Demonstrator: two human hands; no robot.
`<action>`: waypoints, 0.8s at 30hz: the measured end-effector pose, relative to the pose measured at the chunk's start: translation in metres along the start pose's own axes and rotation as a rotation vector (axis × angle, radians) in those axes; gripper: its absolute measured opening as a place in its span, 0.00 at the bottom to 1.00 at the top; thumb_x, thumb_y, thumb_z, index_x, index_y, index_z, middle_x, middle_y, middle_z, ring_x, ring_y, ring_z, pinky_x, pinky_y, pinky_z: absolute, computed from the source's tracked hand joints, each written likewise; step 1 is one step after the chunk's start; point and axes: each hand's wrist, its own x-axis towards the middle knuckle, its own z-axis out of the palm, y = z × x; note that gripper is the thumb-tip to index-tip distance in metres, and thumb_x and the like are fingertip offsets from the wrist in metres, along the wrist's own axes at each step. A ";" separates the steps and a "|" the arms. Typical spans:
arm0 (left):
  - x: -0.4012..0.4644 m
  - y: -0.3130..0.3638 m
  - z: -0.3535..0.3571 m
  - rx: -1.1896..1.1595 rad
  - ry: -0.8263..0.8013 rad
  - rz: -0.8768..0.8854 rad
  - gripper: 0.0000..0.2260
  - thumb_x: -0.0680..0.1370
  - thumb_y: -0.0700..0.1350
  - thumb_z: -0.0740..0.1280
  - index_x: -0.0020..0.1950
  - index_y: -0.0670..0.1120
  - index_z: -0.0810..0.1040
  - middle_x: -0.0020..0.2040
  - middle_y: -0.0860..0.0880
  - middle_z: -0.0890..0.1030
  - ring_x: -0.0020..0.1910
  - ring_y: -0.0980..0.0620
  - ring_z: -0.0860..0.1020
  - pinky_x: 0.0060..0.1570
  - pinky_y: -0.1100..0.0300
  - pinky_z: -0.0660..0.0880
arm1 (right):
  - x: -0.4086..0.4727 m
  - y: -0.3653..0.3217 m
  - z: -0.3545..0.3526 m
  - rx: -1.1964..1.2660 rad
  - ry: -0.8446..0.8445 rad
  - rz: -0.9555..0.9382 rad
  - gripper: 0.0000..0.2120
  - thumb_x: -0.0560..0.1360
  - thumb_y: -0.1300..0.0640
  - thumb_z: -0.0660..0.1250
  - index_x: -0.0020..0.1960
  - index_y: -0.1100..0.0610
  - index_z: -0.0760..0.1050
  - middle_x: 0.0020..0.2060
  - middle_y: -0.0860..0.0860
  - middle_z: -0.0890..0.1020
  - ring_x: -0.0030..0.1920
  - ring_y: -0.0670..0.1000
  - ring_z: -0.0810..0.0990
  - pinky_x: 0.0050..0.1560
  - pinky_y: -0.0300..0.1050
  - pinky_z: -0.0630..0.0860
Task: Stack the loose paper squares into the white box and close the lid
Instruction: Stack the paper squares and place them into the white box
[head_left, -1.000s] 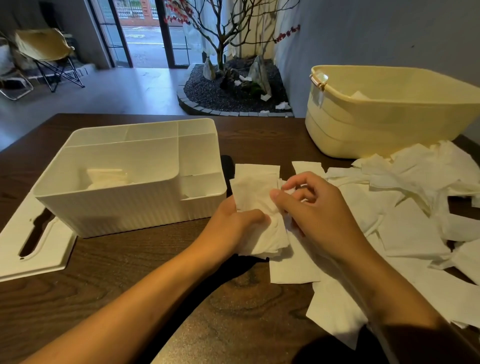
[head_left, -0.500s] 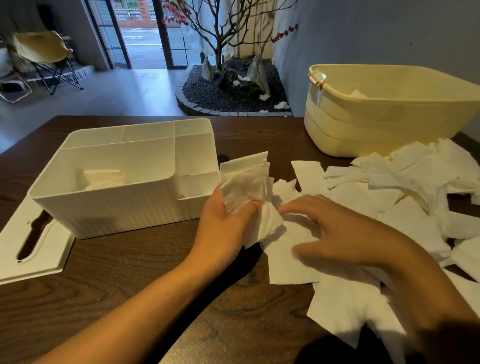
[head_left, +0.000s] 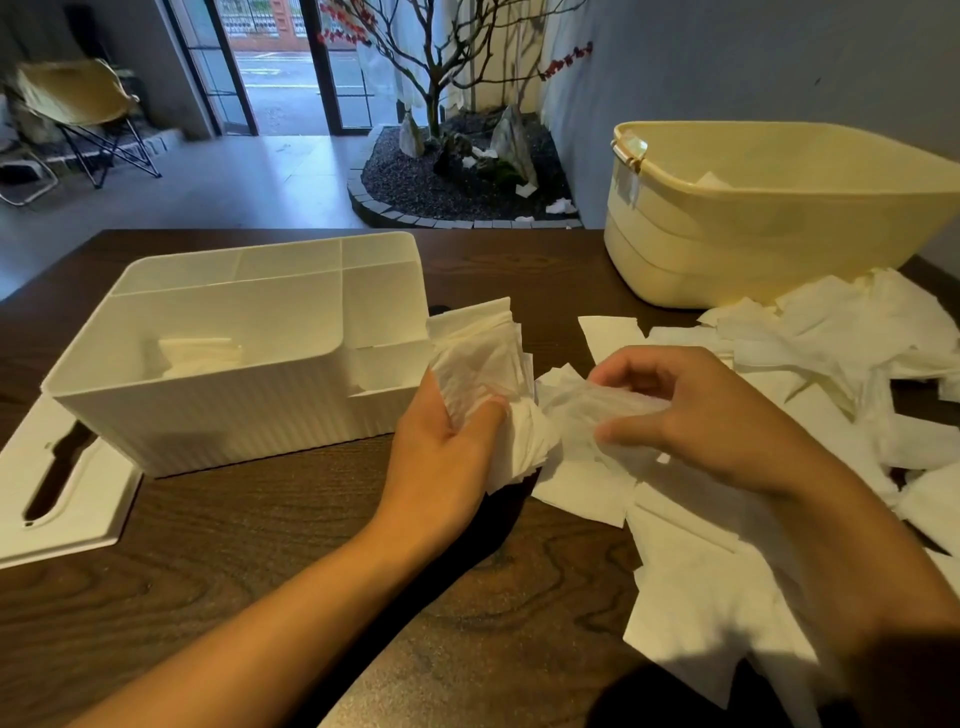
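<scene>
Left hand up off the dark wooden table, thumb clamped across a thick wad of paper squares, wad tilted upright just beside the right end of the white box. Right hand close alongside, thumb and curled fingers pinching a single crumpled sheet lifted from the loose paper squares.

White box sat open at left centre, divided into one large compartment and several smaller ones along the back and right side. A small stack of squares already lay in the large compartment. Lid off, lay flat on the table at the box's left end, partly tucked under its corner, dark slot showing.

Loose squares sprawled across the right half of the table, overlapped, some under the right forearm, spread up to the foot of the pale yellow plastic tub. One scrap of paper visible inside the tub.

Beyond the table: a gravel bed with rocks and a bare tree, a folding chair at far left, glass doors behind.
</scene>
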 end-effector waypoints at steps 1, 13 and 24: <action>0.000 -0.001 0.000 0.000 0.007 0.011 0.17 0.80 0.43 0.65 0.67 0.59 0.75 0.58 0.61 0.81 0.59 0.61 0.79 0.63 0.51 0.77 | 0.000 0.000 -0.001 0.020 -0.011 -0.004 0.13 0.69 0.62 0.77 0.47 0.45 0.82 0.42 0.41 0.83 0.46 0.39 0.80 0.39 0.27 0.74; -0.003 0.002 0.003 -0.120 0.027 0.148 0.13 0.80 0.44 0.63 0.64 0.46 0.78 0.55 0.46 0.83 0.57 0.41 0.80 0.53 0.36 0.77 | -0.013 -0.012 -0.026 0.366 0.048 -0.107 0.08 0.66 0.66 0.74 0.43 0.57 0.83 0.38 0.50 0.84 0.41 0.48 0.83 0.41 0.36 0.80; 0.004 0.002 -0.001 -0.107 0.086 0.051 0.10 0.81 0.49 0.64 0.61 0.54 0.78 0.50 0.57 0.83 0.53 0.55 0.81 0.53 0.51 0.79 | 0.001 0.003 0.004 -0.174 0.117 0.006 0.09 0.75 0.59 0.71 0.49 0.44 0.80 0.42 0.39 0.81 0.45 0.40 0.78 0.41 0.30 0.70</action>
